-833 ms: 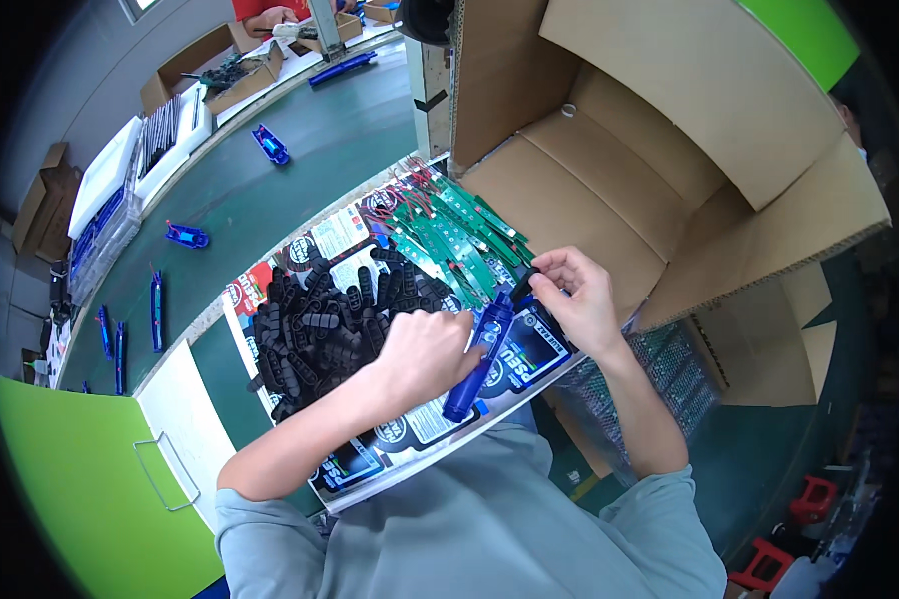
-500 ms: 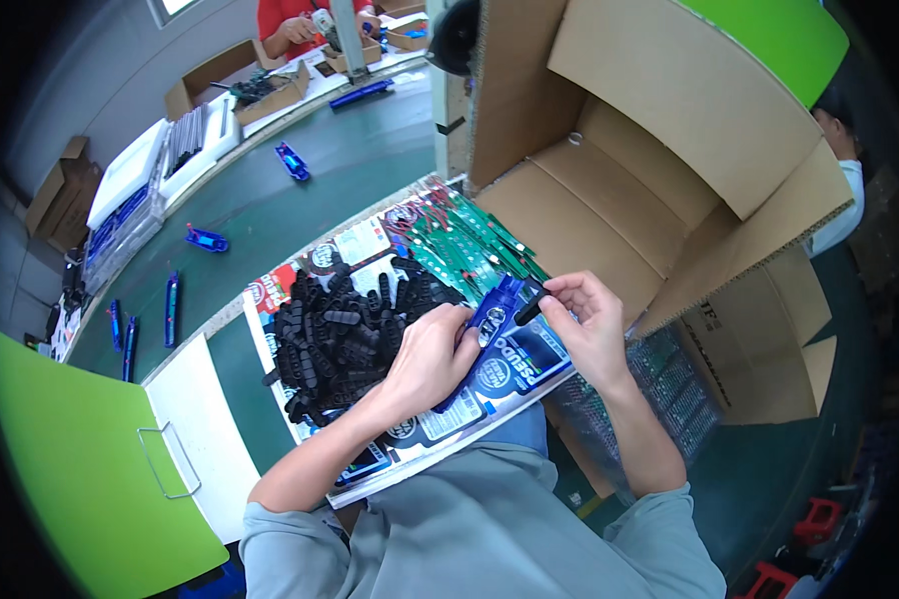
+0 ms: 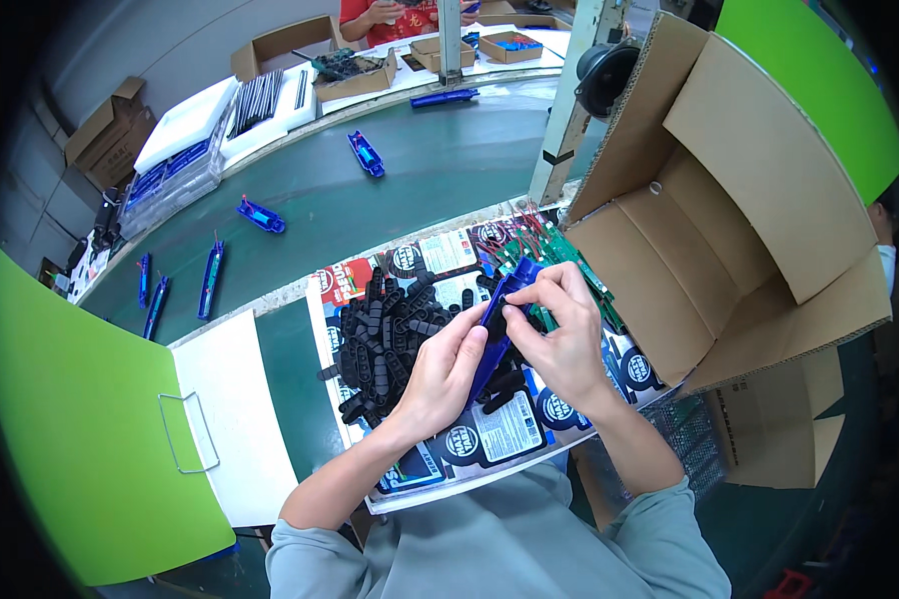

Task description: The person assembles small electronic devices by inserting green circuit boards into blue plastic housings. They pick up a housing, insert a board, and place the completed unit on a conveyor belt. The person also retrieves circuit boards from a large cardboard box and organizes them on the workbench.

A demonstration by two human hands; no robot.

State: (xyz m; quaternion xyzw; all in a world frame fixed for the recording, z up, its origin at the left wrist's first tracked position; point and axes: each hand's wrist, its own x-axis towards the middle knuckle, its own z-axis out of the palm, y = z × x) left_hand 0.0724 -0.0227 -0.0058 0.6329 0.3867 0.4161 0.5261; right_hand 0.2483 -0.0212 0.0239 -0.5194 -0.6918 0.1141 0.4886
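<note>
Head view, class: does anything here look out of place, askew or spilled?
Nothing is spilled or damaged. The long blue plastic casings on the green conveyor belt lie at differing angles, e.g. and. The small black plastic parts sit in a loose heap beside both hands.

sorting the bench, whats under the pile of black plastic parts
The pile of black plastic parts lies on printed packaging cards, white and red with round dark emblems, showing around its edges. What sits directly beneath its middle is covered, and the left hand hides its right edge.
</note>
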